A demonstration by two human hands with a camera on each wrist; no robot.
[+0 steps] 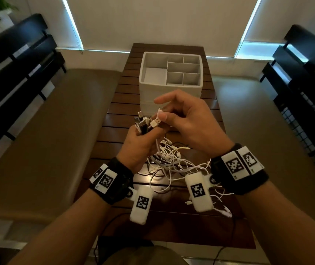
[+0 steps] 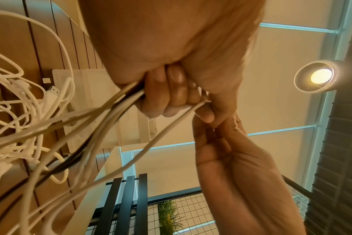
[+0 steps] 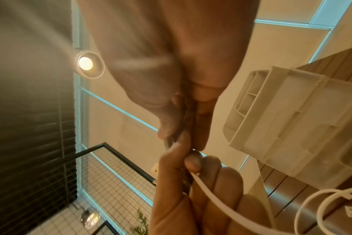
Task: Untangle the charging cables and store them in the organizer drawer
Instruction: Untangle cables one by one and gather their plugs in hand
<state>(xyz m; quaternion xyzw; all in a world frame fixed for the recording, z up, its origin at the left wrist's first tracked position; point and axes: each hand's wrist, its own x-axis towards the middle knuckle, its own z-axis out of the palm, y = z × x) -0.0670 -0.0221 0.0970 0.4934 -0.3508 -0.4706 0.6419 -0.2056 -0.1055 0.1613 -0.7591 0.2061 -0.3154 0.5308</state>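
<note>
A tangle of white and black charging cables (image 1: 169,161) hangs from my hands down onto the slatted wooden table (image 1: 118,96). My left hand (image 1: 141,142) grips a bundle of cable ends, their plugs (image 1: 143,121) sticking up above the fist; the cables (image 2: 103,111) run out from under its curled fingers. My right hand (image 1: 173,113) pinches one white USB plug (image 1: 155,123) between thumb and fingers, its index finger extended. The white organizer (image 1: 172,73) stands behind the hands, its divided top compartments holding nothing; it shows again as the organizer (image 3: 287,127) in the right wrist view.
Padded benches (image 1: 57,121) flank the narrow table on both sides. Dark slatted furniture (image 1: 15,60) stands at the far left and right. A black cable (image 1: 103,232) trails off the table's near edge. Loose cable loops (image 1: 219,205) lie near the front right of the table.
</note>
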